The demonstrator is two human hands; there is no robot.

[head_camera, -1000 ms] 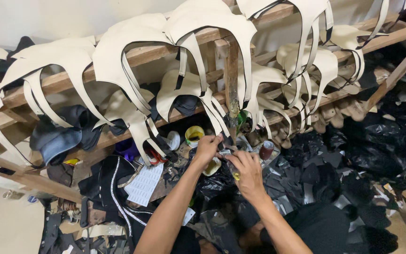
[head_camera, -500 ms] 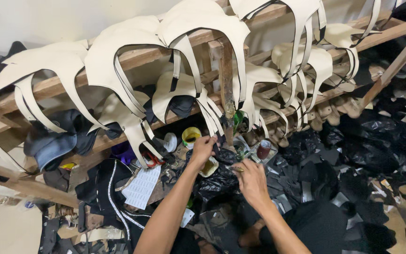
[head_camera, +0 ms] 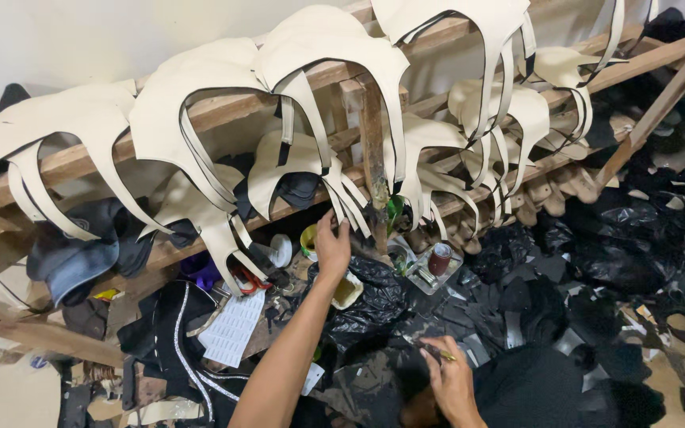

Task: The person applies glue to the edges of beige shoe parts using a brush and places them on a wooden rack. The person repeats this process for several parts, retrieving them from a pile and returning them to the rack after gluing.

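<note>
Pulling back, my right hand (head_camera: 452, 380) pinched a thin tool (head_camera: 442, 355); left hand (head_camera: 332, 247), fingers spread, reached the straps (head_camera: 350, 198), which I judged might snag.

White printed sheet (head_camera: 234, 326), floor, left

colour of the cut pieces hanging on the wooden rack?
Cream with black edging, seen in the head view.
</note>
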